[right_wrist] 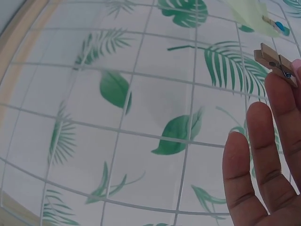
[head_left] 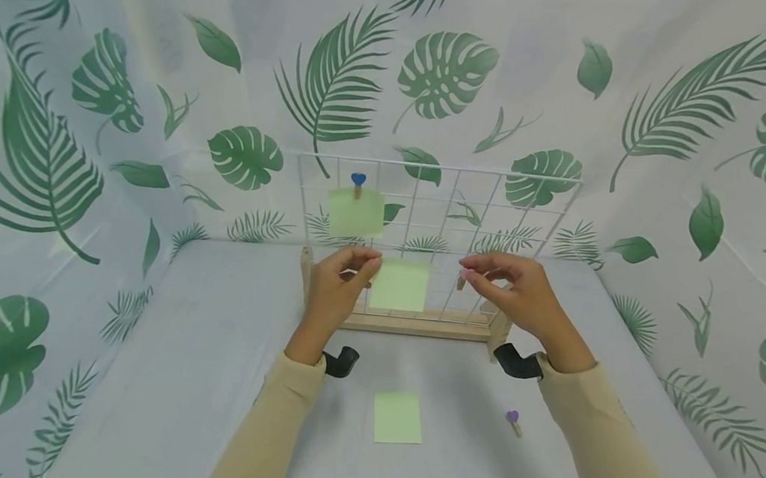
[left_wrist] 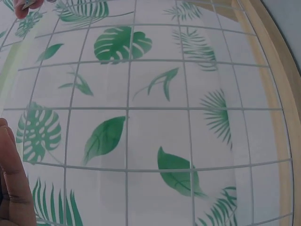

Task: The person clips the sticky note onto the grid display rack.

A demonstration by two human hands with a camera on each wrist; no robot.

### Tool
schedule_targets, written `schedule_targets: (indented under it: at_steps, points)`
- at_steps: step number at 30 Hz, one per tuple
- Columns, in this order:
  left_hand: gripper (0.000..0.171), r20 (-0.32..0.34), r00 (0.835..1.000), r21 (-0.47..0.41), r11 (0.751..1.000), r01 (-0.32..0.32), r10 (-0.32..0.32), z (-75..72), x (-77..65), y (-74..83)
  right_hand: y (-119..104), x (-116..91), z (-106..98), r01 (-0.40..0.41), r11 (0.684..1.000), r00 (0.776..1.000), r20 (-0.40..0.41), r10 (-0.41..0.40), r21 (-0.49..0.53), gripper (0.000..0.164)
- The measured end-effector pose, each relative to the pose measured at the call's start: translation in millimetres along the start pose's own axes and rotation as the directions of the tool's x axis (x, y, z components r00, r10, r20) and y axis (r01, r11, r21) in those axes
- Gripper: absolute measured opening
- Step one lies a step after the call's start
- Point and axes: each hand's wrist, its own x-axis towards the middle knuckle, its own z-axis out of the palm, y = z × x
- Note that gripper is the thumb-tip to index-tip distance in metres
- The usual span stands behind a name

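My left hand (head_left: 341,287) pinches a light green paper note (head_left: 400,286) by its upper left corner, in front of the wire grid (head_left: 433,166). To the right of that note, my right hand (head_left: 518,288) holds a small wooden clothespin (right_wrist: 275,61) with a pink top between thumb and fingertips. Its wooden jaws point away from the hand, toward the grid. Another green note (head_left: 357,214) hangs on the grid's upper left, fixed by a clothespin with a blue heart (head_left: 359,179).
The grid stands in a wooden base (head_left: 424,327) on a white-covered table (head_left: 239,295). Nearer the front lie a third green note (head_left: 397,418) and a clothespin with a purple heart (head_left: 514,422). A leaf-patterned curtain (head_left: 513,4) hangs behind and at both sides.
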Motion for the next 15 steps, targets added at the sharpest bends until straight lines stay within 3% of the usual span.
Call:
schedule_targets:
  at_steps: [15]
  points:
    - [0.015,0.011,0.999,0.023,0.999,-0.049,0.049,-2.1,8.9,4.3,0.6,7.8,0.3,0.021,1.0,1.0,0.002,-0.021,0.002,0.015]
